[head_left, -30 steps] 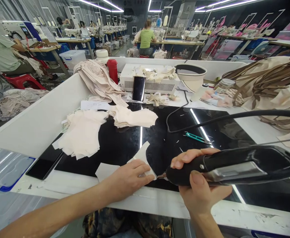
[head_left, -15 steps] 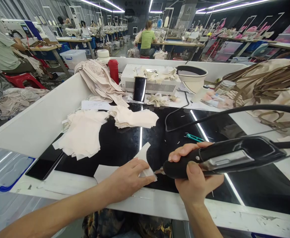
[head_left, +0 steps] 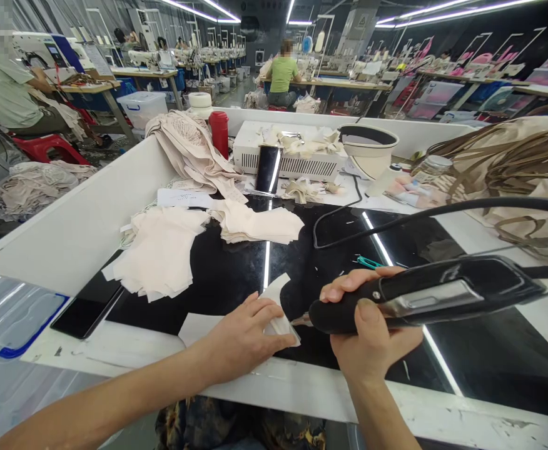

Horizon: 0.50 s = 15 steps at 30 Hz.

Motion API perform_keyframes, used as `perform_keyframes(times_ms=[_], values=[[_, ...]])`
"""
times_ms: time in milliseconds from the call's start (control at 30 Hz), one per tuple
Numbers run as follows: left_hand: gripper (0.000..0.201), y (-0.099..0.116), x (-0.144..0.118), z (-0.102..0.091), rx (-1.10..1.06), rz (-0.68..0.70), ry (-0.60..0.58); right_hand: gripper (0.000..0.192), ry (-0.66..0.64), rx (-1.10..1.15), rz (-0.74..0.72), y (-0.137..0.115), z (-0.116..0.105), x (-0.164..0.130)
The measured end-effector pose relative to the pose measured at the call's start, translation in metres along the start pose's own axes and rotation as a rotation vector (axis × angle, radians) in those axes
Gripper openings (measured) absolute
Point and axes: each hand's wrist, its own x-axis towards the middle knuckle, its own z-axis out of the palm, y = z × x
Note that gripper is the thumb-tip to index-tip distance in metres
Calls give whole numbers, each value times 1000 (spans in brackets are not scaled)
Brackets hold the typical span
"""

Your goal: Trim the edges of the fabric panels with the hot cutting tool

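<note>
On the black glossy panel, my left hand pinches a white curved piece, fabric or paper, between thumb and fingers. Another white piece lies partly under that hand and forearm. My right hand wraps round a black corded hand tool with a metal plate on its side. Its narrow metal tip points left at the edge of the piece; whether it touches is too fine to tell. Beyond my hands lie a stack of cream fabric pieces and a smaller stack.
A dark phone-like slab lies at the left, teal snips beyond the tool. The tool's cable arches over the right side. At the back stand a white vented box, a phone, a red bottle and a cream bowl.
The whole view has shifted slightly, so the background sits a little further right. My left fingers have shifted a little on the white piece; the tool has barely moved.
</note>
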Motion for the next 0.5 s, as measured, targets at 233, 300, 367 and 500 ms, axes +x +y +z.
perform_keyframes(times_ms=[233, 300, 367, 500], values=[[32, 5, 3, 1, -9, -20, 50, 34, -48, -23, 15, 6, 2, 1], [32, 12, 3, 0, 6, -38, 62, 33, -59, -37, 29, 5, 0, -1], [31, 21, 1, -2, 20, -58, 65, 32, -73, -48, 30, 2, -2, -3], [28, 28, 0, -11, 17, -70, 51, 34, -89, -48, -4, -2, -4, -6]])
